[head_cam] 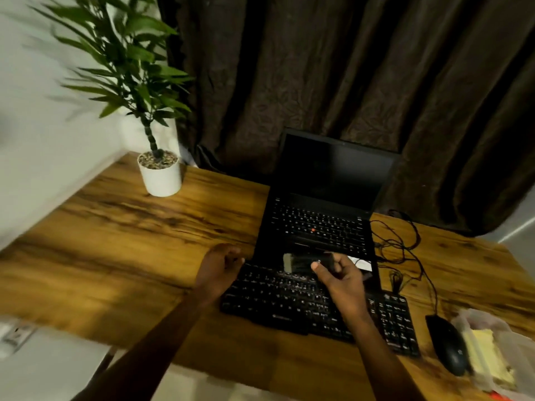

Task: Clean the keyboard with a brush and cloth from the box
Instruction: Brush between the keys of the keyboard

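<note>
Right hand (338, 274): curled round the handle of the brush (304, 261); the brush is held just above the far edge of the keyboard (289, 302), bristles pointed left
Left hand (220, 267): fingers loosely curled, nothing seen held; it is placed at the keyboard's far left corner
Keyboard: laid on the table (115, 256), just near of the laptop (318, 221)
Box (489, 316): set at the near right, beside the mouse (447, 345); a yellow cloth (486, 360) is seen inside
Plant pot (160, 176): stood at the far left
</note>
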Tool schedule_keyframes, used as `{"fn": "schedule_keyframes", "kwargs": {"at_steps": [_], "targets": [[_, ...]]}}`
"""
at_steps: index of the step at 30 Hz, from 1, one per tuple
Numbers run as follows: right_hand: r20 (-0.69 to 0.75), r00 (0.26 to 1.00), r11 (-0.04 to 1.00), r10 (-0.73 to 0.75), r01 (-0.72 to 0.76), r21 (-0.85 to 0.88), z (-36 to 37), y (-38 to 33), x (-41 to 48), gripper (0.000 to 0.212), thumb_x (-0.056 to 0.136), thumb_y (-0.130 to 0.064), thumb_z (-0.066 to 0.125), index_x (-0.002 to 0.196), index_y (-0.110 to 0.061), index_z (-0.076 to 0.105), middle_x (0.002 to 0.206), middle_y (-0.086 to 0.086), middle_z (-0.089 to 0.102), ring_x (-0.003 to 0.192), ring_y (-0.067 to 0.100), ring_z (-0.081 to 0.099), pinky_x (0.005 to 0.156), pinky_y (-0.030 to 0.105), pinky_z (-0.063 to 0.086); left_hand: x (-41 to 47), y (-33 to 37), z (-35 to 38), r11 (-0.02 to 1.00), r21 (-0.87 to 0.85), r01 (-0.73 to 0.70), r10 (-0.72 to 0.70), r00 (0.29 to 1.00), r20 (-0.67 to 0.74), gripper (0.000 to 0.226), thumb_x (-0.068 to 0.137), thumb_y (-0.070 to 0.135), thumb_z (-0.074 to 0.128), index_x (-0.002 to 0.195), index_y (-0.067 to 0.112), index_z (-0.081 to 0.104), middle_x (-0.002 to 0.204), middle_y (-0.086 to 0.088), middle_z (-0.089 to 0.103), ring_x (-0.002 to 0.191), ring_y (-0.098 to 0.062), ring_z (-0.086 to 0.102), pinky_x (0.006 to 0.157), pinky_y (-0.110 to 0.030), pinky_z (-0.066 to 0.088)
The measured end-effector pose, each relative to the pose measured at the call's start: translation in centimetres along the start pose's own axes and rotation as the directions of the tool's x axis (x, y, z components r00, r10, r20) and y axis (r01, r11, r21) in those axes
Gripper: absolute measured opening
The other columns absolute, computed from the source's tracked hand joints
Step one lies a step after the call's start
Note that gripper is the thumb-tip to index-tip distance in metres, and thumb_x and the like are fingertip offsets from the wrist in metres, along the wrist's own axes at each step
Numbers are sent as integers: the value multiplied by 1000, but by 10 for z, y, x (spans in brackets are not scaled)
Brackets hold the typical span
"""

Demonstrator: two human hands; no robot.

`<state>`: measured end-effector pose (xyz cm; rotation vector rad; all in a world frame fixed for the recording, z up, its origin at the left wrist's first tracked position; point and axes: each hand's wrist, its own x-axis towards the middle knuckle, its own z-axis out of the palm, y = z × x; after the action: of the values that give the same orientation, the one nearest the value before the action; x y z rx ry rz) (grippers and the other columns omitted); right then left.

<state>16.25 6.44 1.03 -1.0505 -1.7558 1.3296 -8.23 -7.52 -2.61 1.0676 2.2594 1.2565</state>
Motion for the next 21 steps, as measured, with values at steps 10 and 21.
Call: {"fn": "schedule_keyframes", "kwargs": {"at_steps": [10, 21], "targets": [[214, 968, 976, -130, 162, -142, 86, -32, 42, 26, 81, -19, 82, 104, -23, 69, 95, -4, 73, 95, 10, 69, 82, 30, 57, -17, -60, -29, 998, 7, 64, -64, 993, 100, 55, 82, 57, 56, 110, 12, 73, 112, -3, 70, 104, -18, 65, 90, -30, 50], [390, 912, 911, -131, 266, -314, 114, -47, 39, 31, 82, -15, 81, 109, -23, 70, 100, -11, 72, 90, -2, 67, 81, 23, 58, -26, -66, -18, 986, 56, -160, 157, 987, 44, 37, 87, 54, 53, 99, 28, 76, 102, 9, 64, 95, -8, 61, 81, -31, 51]]}}
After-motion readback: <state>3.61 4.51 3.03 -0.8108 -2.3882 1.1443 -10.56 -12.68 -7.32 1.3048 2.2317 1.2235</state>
